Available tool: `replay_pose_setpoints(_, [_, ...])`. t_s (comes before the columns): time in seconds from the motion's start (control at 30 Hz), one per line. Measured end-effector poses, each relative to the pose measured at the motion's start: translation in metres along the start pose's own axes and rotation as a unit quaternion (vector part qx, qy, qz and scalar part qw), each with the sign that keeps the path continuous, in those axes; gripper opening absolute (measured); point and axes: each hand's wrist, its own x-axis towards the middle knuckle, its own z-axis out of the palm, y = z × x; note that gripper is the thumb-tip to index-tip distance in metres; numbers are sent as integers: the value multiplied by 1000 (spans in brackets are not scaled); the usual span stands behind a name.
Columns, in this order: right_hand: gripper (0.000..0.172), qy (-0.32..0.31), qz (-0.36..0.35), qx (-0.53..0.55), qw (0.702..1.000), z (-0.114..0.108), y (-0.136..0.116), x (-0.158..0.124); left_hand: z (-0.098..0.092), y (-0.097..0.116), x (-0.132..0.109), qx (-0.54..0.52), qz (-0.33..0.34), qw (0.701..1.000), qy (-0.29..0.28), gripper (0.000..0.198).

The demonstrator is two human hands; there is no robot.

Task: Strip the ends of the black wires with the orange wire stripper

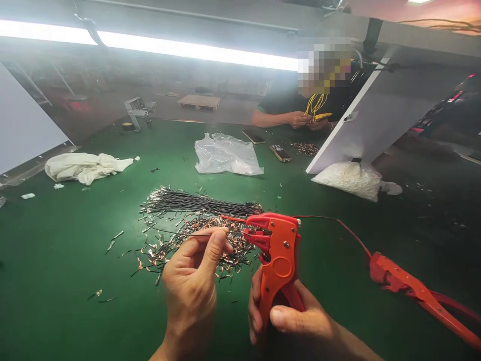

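Between thumb and fingers, my left hand (197,273) pinches a thin black wire (169,231) whose right end reaches the jaws of an orange and red wire stripper (281,250). My right hand (296,313) is closed round the stripper's handles, holding it upright. Behind the tool's jaws lies a bundle of black wires (203,202). A heap of stripped insulation and copper scraps (225,250) spreads beneath my hands. At the right, a second orange wire stripper (409,281) lies on the table, and a thin red and black wire (330,217) runs to it.
A clear plastic bag (227,155) and two phones (281,153) lie farther back on the green table (75,260). White cloth (84,167) is at the left. A filled bag (349,179) sits by a white panel (376,105). Across the table, a person holds yellow wires (317,105).
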Motion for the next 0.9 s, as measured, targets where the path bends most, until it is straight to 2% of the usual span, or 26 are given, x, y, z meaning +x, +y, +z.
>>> replay_pose_setpoints(0.23, [33, -31, -5, -1, 999, 1, 2, -1, 4, 3, -6, 35, 51, 997, 35, 12])
replay_pose_setpoints(0.5, [27, -64, -12, -35, 997, 1, 0, 2, 3, 5, -10, 93, 111, 989, -1, 6])
replay_pose_setpoints(0.7, [26, -60, -15, -42, 997, 0, -1, 1, 3, 8, -9, 90, 112, 989, -38, 6])
replay_pose_setpoints(0.9, [26, -49, -37, -70, 996, -6, 4, -1, 10, 12, -13, 71, 87, 993, -20, 8])
